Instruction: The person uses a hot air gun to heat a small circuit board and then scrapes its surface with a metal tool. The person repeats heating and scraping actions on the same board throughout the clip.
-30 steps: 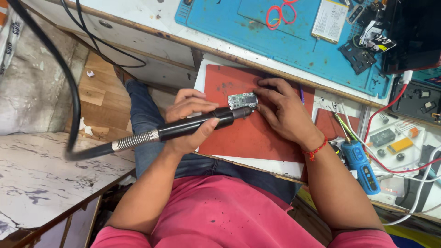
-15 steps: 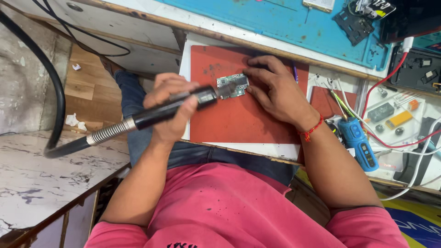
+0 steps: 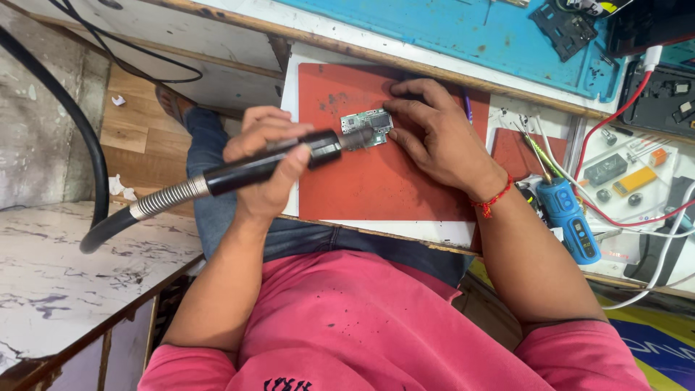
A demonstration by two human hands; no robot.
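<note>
The small green circuit board [image 3: 367, 129] lies flat on the red silicone mat [image 3: 391, 185] near the counter's [image 3: 405, 230] front edge. It looks thin, stiff and light, likely to skid on a push and easy to damage at its soldered parts, so the bare edges and corners seem the safest places to hold it. The right hand [image 3: 434, 134] does roughly that: its fingers are spread and curled down, fingertips pressing at the board's right edge to pin it to the mat rather than pinching it. The left hand [image 3: 269, 163] has a closed grip wrapped around the black hot-air handpiece [image 3: 268, 165], thumb laid along the barrel, with the nozzle end reaching the board's left side; whether it touches cannot be told. The handpiece's ribbed metal collar and thick hose [image 3: 108, 221] trail away to the left, so its pull probably weighs on that wrist.
</note>
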